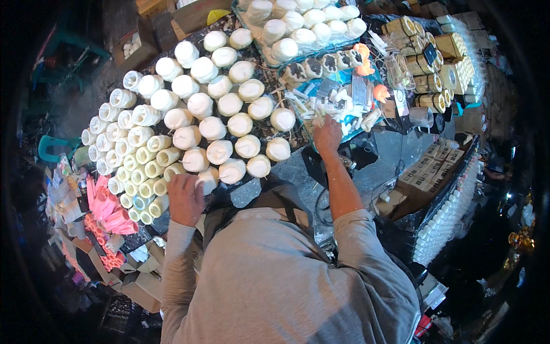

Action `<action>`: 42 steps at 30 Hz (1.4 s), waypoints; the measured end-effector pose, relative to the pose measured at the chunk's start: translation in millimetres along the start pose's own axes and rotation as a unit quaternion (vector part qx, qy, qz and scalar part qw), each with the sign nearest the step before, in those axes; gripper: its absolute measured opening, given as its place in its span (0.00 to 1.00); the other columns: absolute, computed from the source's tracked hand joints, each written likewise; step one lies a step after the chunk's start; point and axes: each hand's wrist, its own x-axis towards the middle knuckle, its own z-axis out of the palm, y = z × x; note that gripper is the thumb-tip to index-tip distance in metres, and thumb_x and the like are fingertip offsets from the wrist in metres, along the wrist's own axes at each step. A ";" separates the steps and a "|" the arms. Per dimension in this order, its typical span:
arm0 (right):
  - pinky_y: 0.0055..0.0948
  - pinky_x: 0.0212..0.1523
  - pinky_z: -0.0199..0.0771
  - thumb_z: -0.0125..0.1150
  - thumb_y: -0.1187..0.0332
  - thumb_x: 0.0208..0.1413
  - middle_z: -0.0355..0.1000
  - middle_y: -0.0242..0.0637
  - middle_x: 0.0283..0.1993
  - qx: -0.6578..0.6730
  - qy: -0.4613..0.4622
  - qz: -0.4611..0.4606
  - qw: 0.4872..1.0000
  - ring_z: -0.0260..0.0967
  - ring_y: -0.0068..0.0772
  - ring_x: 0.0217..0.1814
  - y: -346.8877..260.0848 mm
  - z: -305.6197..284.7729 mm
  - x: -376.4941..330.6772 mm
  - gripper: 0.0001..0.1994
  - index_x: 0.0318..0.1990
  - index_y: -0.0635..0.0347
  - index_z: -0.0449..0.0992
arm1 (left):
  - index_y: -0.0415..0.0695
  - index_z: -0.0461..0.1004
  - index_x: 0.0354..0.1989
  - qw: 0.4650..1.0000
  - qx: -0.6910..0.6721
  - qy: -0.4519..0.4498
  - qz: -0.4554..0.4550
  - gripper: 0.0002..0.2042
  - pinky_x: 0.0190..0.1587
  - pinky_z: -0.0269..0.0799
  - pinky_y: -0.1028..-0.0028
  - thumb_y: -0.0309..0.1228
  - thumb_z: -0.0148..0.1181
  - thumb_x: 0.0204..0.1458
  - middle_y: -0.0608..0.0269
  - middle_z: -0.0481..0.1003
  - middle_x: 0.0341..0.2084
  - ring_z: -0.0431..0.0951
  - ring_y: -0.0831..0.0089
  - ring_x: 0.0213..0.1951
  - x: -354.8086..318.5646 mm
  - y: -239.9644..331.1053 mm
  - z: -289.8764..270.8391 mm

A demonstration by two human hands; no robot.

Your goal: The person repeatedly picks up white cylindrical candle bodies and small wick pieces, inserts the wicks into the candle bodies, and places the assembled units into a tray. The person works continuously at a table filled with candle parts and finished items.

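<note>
My left hand [185,199] rests at the near edge of the table, beside a white candle [208,179] and the nearest of the hollow cream cylinders [168,156]; its fingertips are hard to see. Many white, round-topped candles [212,128], some with a wick showing, stand in rows in front of me. To the right, my right hand [328,136] reaches into a heap of small white pieces [338,106] on a blue-lined tray. Its fingers are drawn together at the edge of the heap, and what they pinch is too small to tell.
A tray of white candles [303,37] lies at the back. Orange flower shapes [381,93] sit beside the heap, with banded yellowish cylinders [428,84] farther right. Pink pieces [109,209] and cardboard boxes [141,291] are at the left. A printed carton [432,166] stands right.
</note>
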 end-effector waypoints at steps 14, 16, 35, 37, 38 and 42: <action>0.43 0.47 0.77 0.62 0.71 0.61 0.80 0.43 0.45 0.369 -0.048 -0.073 0.925 0.79 0.45 0.47 14.4 -80.9 -53.9 0.12 0.51 0.61 0.78 | 0.42 0.75 0.51 0.797 -0.513 -0.250 -0.198 0.13 0.47 0.77 0.63 0.35 0.63 0.63 0.61 0.79 0.46 0.79 0.65 0.47 86.1 174.3 123.4; 0.38 0.44 0.80 0.61 0.70 0.63 0.81 0.48 0.46 0.545 -0.186 -0.125 0.807 0.82 0.45 0.42 5.3 -103.5 -77.8 0.12 0.51 0.66 0.79 | 0.42 0.73 0.54 0.620 -0.676 -0.224 -0.331 0.14 0.47 0.78 0.64 0.37 0.59 0.66 0.61 0.79 0.47 0.80 0.67 0.47 91.2 187.0 151.7; 0.52 0.47 0.78 0.64 0.68 0.56 0.79 0.44 0.41 0.045 -0.052 -0.075 0.995 0.78 0.51 0.47 36.0 7.7 -13.3 0.14 0.48 0.59 0.72 | 0.44 0.74 0.46 0.507 -0.693 -0.289 -0.423 0.08 0.38 0.78 0.61 0.34 0.62 0.64 0.63 0.77 0.31 0.79 0.67 0.36 100.5 187.0 202.9; 0.50 0.45 0.79 0.62 0.70 0.58 0.79 0.46 0.41 0.091 -0.035 -0.093 0.991 0.78 0.51 0.48 46.1 8.8 -12.0 0.13 0.49 0.60 0.74 | 0.45 0.75 0.46 0.511 -0.687 -0.291 -0.426 0.09 0.38 0.78 0.61 0.35 0.62 0.64 0.64 0.77 0.32 0.79 0.68 0.36 104.0 191.9 210.6; 0.49 0.45 0.79 0.61 0.71 0.59 0.79 0.46 0.41 0.111 -0.037 -0.096 0.989 0.78 0.52 0.48 51.0 7.7 -11.2 0.12 0.49 0.61 0.74 | 0.45 0.75 0.46 0.523 -0.675 -0.289 -0.433 0.09 0.38 0.78 0.61 0.35 0.62 0.64 0.65 0.76 0.33 0.79 0.68 0.37 107.7 194.8 216.0; 0.46 0.45 0.77 0.60 0.70 0.63 0.79 0.49 0.45 0.396 -0.126 0.039 0.909 0.77 0.56 0.48 63.5 -11.0 -6.1 0.14 0.54 0.65 0.77 | 0.47 0.75 0.47 0.530 -0.667 -0.283 -0.440 0.09 0.41 0.78 0.60 0.37 0.60 0.66 0.67 0.75 0.35 0.79 0.69 0.39 125.0 209.5 240.8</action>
